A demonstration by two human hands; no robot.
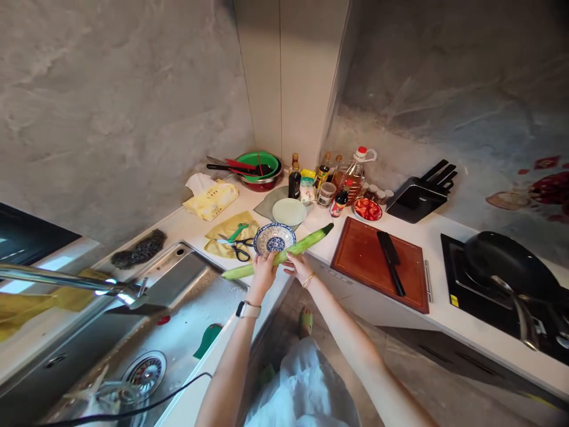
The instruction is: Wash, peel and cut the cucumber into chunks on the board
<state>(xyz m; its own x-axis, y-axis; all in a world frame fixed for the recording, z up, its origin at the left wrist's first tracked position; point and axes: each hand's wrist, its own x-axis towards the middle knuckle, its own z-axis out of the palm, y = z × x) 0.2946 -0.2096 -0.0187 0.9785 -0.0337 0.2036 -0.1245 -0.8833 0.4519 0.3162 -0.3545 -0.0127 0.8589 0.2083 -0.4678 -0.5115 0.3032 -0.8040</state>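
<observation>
Both hands hold a long green cucumber-like vegetable [307, 241], slanted across the counter's corner. Its surface is mostly pale green, as if peeled, with a dark green tip at the upper right. My left hand [265, 271] is closed around its lower middle. Closer to the dark end, my right hand [299, 268] grips it with the thumb against its side. Just behind the vegetable is a blue-and-white patterned bowl [274, 238]. Left of the bowl, black-handled scissors [242, 251] and a green-handled peeler [239, 232] lie on a yellowish cloth or bag [216, 244].
A sink [191, 323] with a faucet [120, 289] lies left. To the right are a cutting board [358, 252] with a cleaver [390, 252], a bowl of cut tomatoes [367, 209], and a wok [511, 264] on the stove. A pale plate [288, 212] and bottles stand behind.
</observation>
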